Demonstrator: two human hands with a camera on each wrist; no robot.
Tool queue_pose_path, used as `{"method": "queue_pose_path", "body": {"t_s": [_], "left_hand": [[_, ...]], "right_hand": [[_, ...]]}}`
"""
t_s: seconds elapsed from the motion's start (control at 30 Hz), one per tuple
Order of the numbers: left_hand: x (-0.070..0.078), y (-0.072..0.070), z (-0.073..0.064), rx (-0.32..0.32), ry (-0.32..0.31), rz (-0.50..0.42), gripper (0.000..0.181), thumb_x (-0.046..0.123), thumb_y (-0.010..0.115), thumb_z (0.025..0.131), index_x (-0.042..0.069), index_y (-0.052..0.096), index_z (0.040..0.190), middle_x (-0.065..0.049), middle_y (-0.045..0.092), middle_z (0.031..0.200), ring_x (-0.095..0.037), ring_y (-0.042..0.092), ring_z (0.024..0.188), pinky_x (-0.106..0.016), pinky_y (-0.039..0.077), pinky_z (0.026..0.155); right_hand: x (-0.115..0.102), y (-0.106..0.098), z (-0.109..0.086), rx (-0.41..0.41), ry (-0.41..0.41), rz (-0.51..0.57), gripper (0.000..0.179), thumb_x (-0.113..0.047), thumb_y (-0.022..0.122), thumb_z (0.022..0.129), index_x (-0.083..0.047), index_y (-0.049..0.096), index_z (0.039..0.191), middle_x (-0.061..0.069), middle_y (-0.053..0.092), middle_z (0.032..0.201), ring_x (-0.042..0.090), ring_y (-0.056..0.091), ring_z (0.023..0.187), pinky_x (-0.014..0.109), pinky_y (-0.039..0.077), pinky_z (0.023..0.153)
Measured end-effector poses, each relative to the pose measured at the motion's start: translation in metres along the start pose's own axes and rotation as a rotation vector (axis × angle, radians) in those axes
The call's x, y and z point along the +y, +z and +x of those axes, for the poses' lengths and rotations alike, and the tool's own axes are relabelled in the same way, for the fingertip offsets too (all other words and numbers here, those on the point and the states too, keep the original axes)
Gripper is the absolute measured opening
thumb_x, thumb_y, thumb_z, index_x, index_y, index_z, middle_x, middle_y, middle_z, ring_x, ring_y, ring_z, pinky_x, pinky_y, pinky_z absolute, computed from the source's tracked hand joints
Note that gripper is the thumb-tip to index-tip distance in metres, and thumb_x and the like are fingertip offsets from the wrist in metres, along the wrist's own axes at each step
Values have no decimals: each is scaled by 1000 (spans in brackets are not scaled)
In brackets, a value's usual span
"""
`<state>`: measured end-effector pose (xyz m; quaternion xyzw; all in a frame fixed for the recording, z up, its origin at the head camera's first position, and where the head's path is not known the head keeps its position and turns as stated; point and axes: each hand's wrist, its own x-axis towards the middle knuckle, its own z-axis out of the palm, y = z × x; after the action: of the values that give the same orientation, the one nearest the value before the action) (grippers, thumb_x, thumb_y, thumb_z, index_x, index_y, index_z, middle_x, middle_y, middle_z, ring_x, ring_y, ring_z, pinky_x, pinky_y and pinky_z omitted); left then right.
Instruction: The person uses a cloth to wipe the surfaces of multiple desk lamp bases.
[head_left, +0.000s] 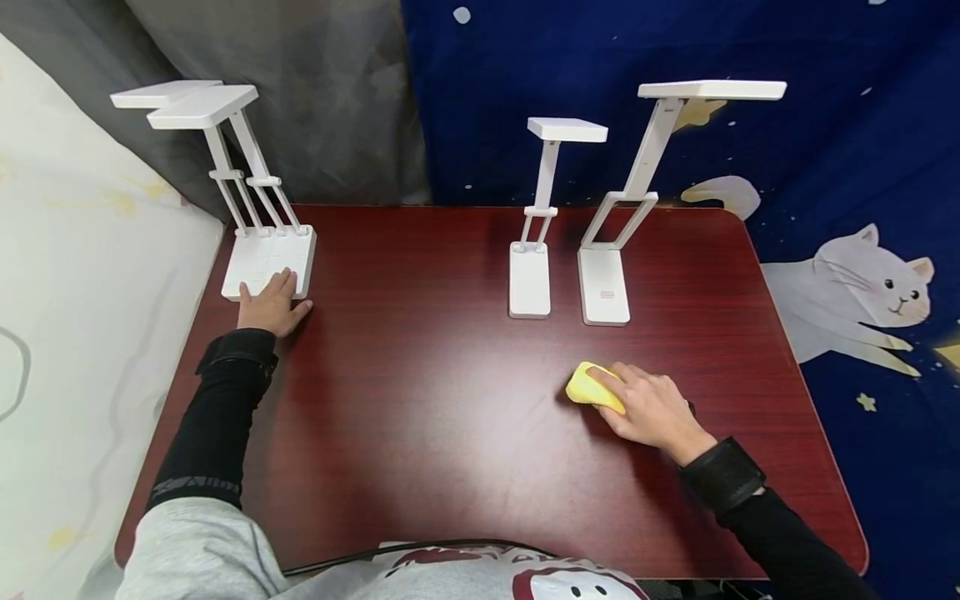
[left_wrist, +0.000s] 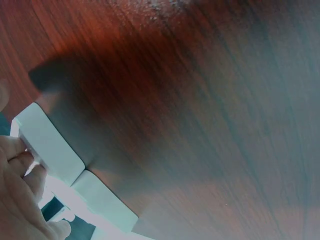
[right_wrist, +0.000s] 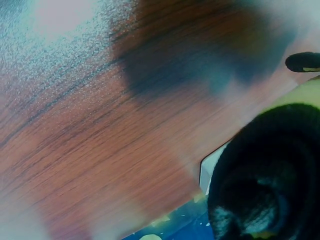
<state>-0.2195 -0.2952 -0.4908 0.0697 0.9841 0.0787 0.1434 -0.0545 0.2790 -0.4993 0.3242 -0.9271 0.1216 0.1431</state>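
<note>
At the far left of the table, two white desk lamps stand side by side, their bases point(head_left: 258, 258) pushed together. My left hand point(head_left: 272, 304) rests on the front of these bases with fingers spread and fairly straight. The left wrist view shows the left hand point(left_wrist: 20, 200) by the edges of the two base blocks point(left_wrist: 50, 145). Right of centre, my right hand point(head_left: 648, 406) grips a yellow sponge point(head_left: 592, 387) low over the table. Its thumb and fingers lie round the sponge's right side. In the right wrist view a large dark shape hides most of that hand.
Two more white desk lamps stand behind the right hand, a smaller one point(head_left: 529, 283) and a taller one point(head_left: 603, 287). The reddish-brown table point(head_left: 405, 375) has rounded corners. A black cable point(head_left: 420, 544) runs along its front edge. Curtains point(head_left: 480, 83) hang behind.
</note>
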Motion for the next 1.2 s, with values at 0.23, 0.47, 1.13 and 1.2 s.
{"method": "queue_pose_path", "body": {"t_s": [0.23, 0.47, 1.13, 1.2], "left_hand": [[2, 1, -3, 12, 11, 10, 69, 30, 48, 102, -15, 24, 149, -32, 20, 156, -45, 18, 145, -70, 0, 111], [8, 8, -7, 27, 11, -21, 69, 29, 49, 101, -14, 23, 150, -30, 19, 158, -43, 16, 146, -68, -3, 112], [45, 36, -35, 102, 74, 32, 70, 28, 52, 101, -13, 23, 151, -29, 22, 157, -41, 19, 147, -62, 5, 116], [50, 39, -38, 117, 88, 45, 70, 28, 53, 101, -14, 25, 150, -30, 24, 157, -42, 20, 146, -60, 8, 116]], "right_hand": [[-1, 1, 0, -1, -5, 9, 52, -26, 68, 72, -6, 67, 119, 11, 60, 88, 26, 58, 63, 40, 45, 40], [-3, 3, 0, -1, -8, 9, 51, -26, 68, 72, -6, 66, 119, 10, 60, 87, 24, 57, 62, 39, 44, 39], [-8, 4, -2, 2, -14, 25, 50, -26, 68, 72, -7, 67, 119, 8, 57, 85, 21, 52, 58, 35, 40, 39], [-9, 5, -2, 4, -17, 23, 50, -26, 68, 72, -7, 67, 119, 8, 57, 84, 21, 53, 58, 35, 41, 39]]}}
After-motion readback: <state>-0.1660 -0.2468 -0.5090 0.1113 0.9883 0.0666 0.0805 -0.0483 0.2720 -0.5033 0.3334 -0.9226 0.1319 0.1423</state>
